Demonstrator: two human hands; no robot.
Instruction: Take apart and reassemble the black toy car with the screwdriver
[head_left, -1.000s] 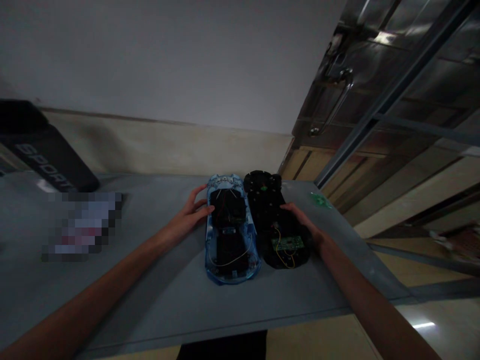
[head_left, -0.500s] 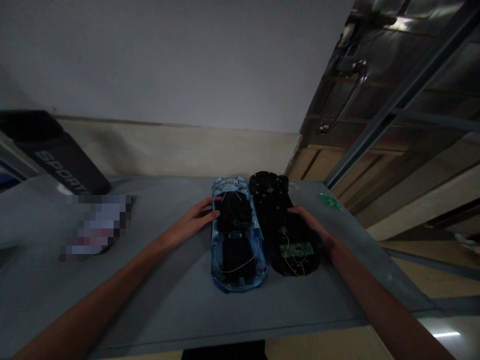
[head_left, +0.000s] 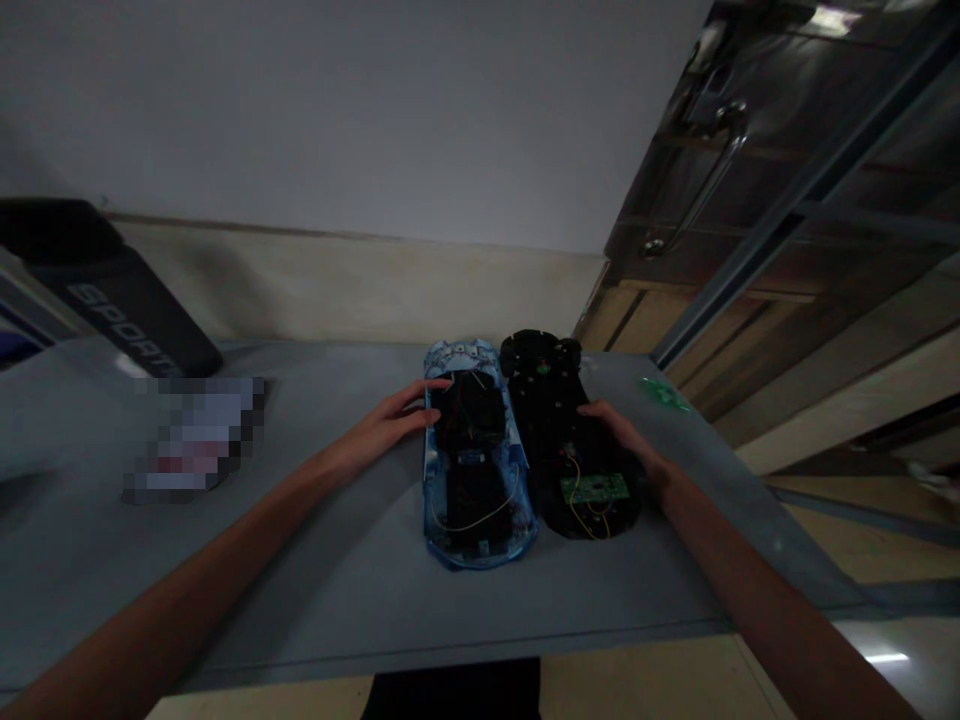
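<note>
An upturned blue toy car body (head_left: 484,553) lies on the grey table, its black inside and a thin pale wire facing up. Against its left edge rests my left hand (head_left: 401,412), thumb and fingers stretched out and apart, the fingertips just over the rim. Close on the right is the black toy car chassis (head_left: 551,425), with wheels at the far end. A green circuit board (head_left: 596,488) with yellow wires sits at its near end. My right hand (head_left: 622,440) holds the chassis by its right side; one digit shows on top, the others are hidden.
A dark box marked "SPORT" (head_left: 135,305) leans at the back left. Before it lies a blurred-out flat item (head_left: 199,440). A small green piece (head_left: 665,394) lies at the right on the grey table (head_left: 337,610). Behind are a wall and a metal door with a handle (head_left: 705,190).
My left fingertips have moved slightly inward over the body's rim. The right hand stays on the chassis. The whole view has shifted a little.
</note>
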